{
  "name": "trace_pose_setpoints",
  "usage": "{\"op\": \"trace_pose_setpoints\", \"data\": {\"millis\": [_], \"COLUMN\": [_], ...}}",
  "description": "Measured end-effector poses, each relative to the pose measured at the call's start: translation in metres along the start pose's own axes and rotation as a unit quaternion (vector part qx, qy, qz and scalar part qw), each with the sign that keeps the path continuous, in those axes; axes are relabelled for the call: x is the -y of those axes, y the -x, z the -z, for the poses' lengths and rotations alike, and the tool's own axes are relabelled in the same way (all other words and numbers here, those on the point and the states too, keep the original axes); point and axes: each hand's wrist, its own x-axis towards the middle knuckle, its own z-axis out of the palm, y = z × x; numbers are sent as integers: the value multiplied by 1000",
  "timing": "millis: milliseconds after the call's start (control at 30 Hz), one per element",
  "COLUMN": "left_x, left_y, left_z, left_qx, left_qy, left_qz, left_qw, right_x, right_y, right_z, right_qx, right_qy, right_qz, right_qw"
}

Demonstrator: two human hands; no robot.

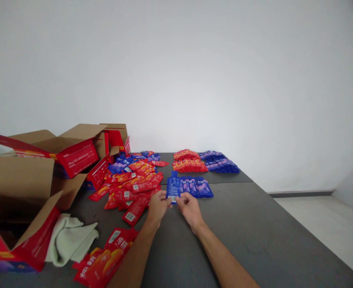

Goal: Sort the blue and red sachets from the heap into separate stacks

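My left hand (157,207) and my right hand (190,209) meet at the middle of the grey table (248,232). Both pinch the lower edge of one blue packet (173,187), held flat just above the tabletop. Right of it lies a short row of blue packets (196,187), overlapping side by side. Left of my hands spreads a loose heap of red packets (134,184) with a few blue ones mixed in at its far end.
Neat stacks of red packets (188,163) and blue packets (220,163) lie at the table's far end. Open red-and-brown cardboard boxes (38,172) crowd the left side. A pale cloth (70,238) and more red packets (104,260) lie near me. The floor (323,228) is at the right.
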Motion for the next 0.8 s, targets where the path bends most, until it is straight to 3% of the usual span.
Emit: {"op": "trace_pose_setpoints", "data": {"millis": [167,300,367,467,567,667,800], "left_x": [7,4,1,3,11,17,17], "left_y": [-3,5,9,10,6,2,1], "left_z": [-5,-19,-24,-23,-19,-17,-18], "left_qx": [-70,27,47,2,-61,-71,-85], "left_qy": [-119,-47,-11,-24,-29,1,-8], "left_qz": [-71,-116,-126,-118,-94,-81,-88], "left_qw": [988,992,991,993,993,994,992], "right_x": [-4,2,7,12,12,6,-3], "right_y": [0,4,8,13,15,15,14], "right_z": [0,0,-2,-6,-9,-11,-13], "right_qx": [-63,-59,-39,-19,-51,-75,-60], "right_qy": [77,154,198,251,299,335,334], "right_qz": [61,115,141,190,223,211,208], "right_qw": [993,980,969,949,926,915,917]}}
